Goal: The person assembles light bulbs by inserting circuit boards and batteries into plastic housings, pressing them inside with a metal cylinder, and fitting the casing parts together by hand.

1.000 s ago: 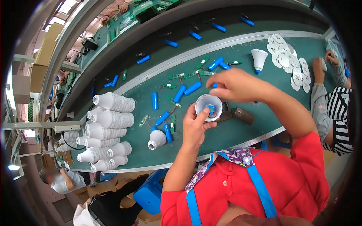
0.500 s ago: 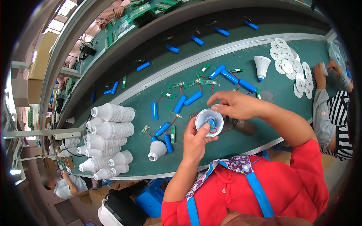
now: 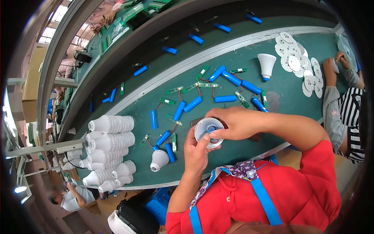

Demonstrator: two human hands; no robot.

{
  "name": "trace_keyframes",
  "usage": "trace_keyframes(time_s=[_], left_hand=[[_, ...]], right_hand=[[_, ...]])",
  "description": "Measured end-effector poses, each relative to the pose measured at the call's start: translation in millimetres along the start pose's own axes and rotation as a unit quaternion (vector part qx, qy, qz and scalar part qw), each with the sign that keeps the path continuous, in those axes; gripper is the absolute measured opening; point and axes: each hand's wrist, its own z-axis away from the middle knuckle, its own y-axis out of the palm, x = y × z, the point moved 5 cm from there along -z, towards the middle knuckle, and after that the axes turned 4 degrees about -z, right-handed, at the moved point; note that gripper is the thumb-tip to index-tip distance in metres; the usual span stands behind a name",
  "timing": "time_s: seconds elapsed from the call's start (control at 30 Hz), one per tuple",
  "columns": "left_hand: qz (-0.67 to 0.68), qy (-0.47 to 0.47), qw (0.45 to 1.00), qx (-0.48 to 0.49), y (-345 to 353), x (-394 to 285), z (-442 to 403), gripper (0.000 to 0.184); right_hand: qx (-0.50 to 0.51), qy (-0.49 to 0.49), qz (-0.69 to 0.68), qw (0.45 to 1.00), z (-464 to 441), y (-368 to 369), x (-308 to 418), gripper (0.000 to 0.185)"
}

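A white bulb housing is tipped with its wide opening toward me, a blue battery cell partly visible inside. My left hand wraps the housing from below, its thumb over the rim into the opening. From the right, my right hand closes on the rim, its thumb beside the left one inside the cup. The thumbs hide part of the interior. Beyond the hands lie blue cells wired to green circuit boards, such as a cell and a board. Another bulb housing lies left of my left hand.
Stacked white housings stand at the left. One housing with a blue cell tip stands at the upper right, near piled white discs. Cells lie along a dark belt behind a metal rail. A co-worker's hands are at the far right.
My right hand has come down onto the housing's rim, its thumb now in the opening. Another blue cell and board now show on the table behind my hands. The view has shifted slightly.
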Motion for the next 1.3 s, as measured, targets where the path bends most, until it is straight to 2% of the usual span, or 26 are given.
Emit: trace_keyframes(time_s=[0.07, 0.17, 0.27, 0.77, 0.97, 1.07, 1.1, 1.17, 1.23, 1.27, 1.3], left_hand=[[-0.001, 0.001, 1.0, 0.005, 0, 0, 1, 0.044], [-0.007, 0.001, 1.0, 0.009, 2, -2, 1, 0.045], [-0.011, 0.0, 1.0, 0.008, 3, -3, 1, 0.043], [-0.003, -0.011, 1.0, -0.007, 7, -5, 3, 0.04], [0.017, -0.014, 1.0, 0.016, 7, -5, 2, 0.034], [0.04, -0.02, 0.999, 0.03, 2, 0, 5, 0.035], [0.039, -0.015, 0.999, 0.032, 3, -1, 4, 0.037], [0.071, -0.006, 0.996, 0.046, 3, -1, 6, 0.042], [0.129, 0.004, 0.988, 0.079, 4, -1, 9, 0.049], [0.072, 0.051, 0.992, 0.087, 5, -2, 11, 0.051], [0.016, 0.099, 0.991, 0.092, 7, -2, 15, 0.054]], right_hand=[[0.009, -0.038, -0.03, 0.999, -10, 8, -18, 0.054], [0.071, 0.117, -0.12, 0.983, -4, 7, -6, 0.048], [0.077, 0.128, -0.159, 0.976, -4, 10, -10, 0.049], [0.029, 0.15, -0.156, 0.976, -3, 12, -1, 0.046], [-0.019, 0.111, -0.189, 0.975, 10, 14, -5, 0.046], [-0.235, -0.038, -0.024, 0.971, 50, 5, -25, 0.051], [-0.277, -0.068, 0.123, 0.95, 68, 7, -32, 0.053], [-0.344, -0.118, 0.399, 0.842, 101, 23, -42, 0.058], [-0.299, -0.043, 0.395, 0.868, 100, 42, -68, 0.059], [-0.276, -0.004, 0.391, 0.878, 98, 48, -80, 0.06], [-0.298, -0.018, 0.372, 0.879, 98, 49, -83, 0.058]])
